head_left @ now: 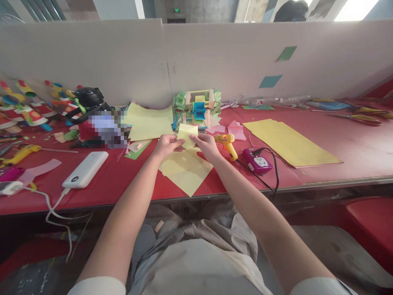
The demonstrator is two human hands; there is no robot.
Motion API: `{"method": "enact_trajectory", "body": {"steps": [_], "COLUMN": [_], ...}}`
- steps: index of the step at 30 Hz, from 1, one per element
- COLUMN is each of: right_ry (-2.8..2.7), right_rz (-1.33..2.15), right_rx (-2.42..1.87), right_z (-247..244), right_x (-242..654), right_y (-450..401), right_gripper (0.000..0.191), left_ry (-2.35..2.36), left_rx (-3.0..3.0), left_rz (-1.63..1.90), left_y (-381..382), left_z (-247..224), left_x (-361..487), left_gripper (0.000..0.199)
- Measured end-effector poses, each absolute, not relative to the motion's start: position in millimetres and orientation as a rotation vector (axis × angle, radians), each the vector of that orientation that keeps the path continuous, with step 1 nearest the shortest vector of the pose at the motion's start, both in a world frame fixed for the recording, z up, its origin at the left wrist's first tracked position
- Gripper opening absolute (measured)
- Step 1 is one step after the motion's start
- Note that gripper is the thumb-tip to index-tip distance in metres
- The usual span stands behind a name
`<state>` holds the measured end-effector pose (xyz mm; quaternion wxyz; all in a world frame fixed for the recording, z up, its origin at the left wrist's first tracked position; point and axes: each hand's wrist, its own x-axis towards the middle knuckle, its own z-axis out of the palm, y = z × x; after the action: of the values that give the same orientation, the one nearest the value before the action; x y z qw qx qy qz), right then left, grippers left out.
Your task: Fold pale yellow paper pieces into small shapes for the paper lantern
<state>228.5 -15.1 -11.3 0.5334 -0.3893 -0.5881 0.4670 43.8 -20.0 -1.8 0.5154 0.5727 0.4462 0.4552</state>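
Between my two hands I hold up a small piece of pale yellow paper [187, 132], with what looks like a fold across its upper part. My left hand [168, 145] pinches its left edge, and my right hand [207, 145] grips its right edge. Below them a larger yellow sheet [188, 172] lies on the red table, one corner toward me. Just behind the hands stands a model of folded green, blue and yellow paper with light sticks [199, 107]. A yellow glue gun [229, 145] lies right beside my right hand.
A purple power socket [257, 161] with a black cable sits at right, before stacked yellow sheets [291, 143]. At left lie a white power bank [85, 169], another yellow glue gun [23, 155] and colourful paper figures [30, 108]. A pale partition [123, 61] borders the back.
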Motion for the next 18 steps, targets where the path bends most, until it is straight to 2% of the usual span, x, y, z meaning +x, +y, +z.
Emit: {"method": "enact_trajectory", "body": {"steps": [18], "right_ry": [-1.433], "right_rz": [0.988], "right_rx": [-0.954], "right_z": [-14.8], "right_x": [229.8], "right_y": [-11.6], "right_gripper": [0.048], "left_ry": [1.051], "left_rx": [1.391], "left_rz": [1.085], "left_y": [-19.0], "left_z": [-3.3], "left_x": [44.8], "left_gripper": [0.049]}}
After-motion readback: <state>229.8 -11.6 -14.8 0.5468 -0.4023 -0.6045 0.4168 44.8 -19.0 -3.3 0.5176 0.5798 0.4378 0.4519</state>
